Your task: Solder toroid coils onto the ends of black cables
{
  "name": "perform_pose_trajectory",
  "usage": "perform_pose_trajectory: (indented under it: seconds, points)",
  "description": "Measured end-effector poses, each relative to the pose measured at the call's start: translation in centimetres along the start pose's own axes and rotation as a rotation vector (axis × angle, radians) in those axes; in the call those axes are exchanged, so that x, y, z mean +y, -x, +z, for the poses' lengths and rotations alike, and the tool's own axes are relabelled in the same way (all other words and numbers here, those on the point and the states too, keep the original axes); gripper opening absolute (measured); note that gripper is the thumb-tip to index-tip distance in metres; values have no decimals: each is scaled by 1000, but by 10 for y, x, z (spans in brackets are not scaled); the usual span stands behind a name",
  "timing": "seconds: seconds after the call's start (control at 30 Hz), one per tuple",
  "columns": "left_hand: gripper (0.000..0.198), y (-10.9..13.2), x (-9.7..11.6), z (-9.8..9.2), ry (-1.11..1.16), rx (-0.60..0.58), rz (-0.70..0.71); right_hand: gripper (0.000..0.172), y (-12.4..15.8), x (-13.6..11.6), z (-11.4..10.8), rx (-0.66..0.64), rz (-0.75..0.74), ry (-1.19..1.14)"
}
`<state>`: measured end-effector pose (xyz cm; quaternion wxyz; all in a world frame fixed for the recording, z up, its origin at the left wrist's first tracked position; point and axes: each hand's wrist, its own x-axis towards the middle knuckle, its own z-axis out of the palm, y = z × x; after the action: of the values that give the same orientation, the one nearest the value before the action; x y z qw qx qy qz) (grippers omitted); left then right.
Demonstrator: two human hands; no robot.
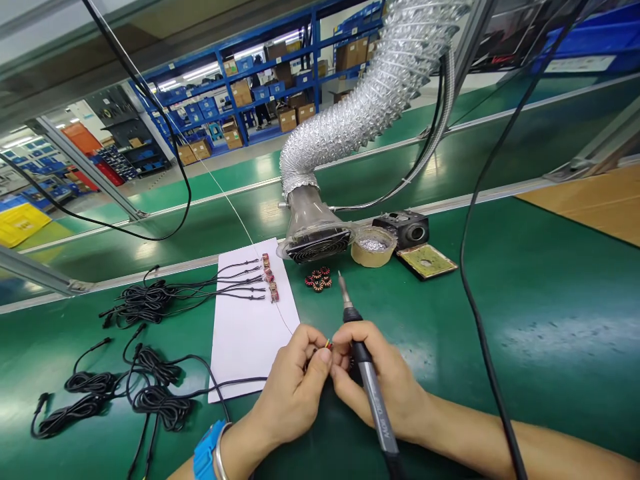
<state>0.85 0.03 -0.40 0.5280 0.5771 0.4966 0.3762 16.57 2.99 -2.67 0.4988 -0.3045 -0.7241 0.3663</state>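
My left hand (pixel 293 390) is closed in a pinch around a small piece with thin red and yellow wires (pixel 329 345) at its tip; most of it is hidden by the fingers. My right hand (pixel 395 383) grips a soldering iron (pixel 370 387), its metal tip pointing up and away from me. The thumb and fingertips of that hand also come close to the coloured wires; whether they touch them I cannot tell. A black cable (pixel 240 382) runs across the white sheet (pixel 250 333) toward my left hand. Beyond the iron's tip lie several small wound ring coils (pixel 319 280).
Bundled black cables (pixel 160 400) lie at left, with another bundle (pixel 145 300) behind. Several copper-red coils (pixel 270 275) rest on the sheet beside cable ends. A fume hood (pixel 320 243), a round tub (pixel 373 248), a black iron holder (pixel 407 229) and a sponge tray (pixel 427 261) stand behind.
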Motion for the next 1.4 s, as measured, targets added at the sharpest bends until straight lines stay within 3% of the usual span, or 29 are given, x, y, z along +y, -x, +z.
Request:
perform_pose_trajectory:
  seconds: [0.23,0.57,0.93,1.07,1.27,1.4]
  points:
    - [21,-4,2,-5,58,13,-51,29,-1,5,-9,65,-46,-24]
    - [20,-2,-6,-3,36,20,-62,31,3,2,-2,94,-155,83]
    - [26,-8,-2,-2,146,1,-115,32,1,2,0,131,-322,211]
    - [32,-10,3,-8,134,-102,-151,34,-3,3,-9,96,-269,79]
    - [37,-12,6,-15,95,-245,-195,30,-9,8,-23,-124,-130,-134]
    - [34,-14,10,-21,79,-439,-279,28,-10,7,-26,-275,-104,-209]
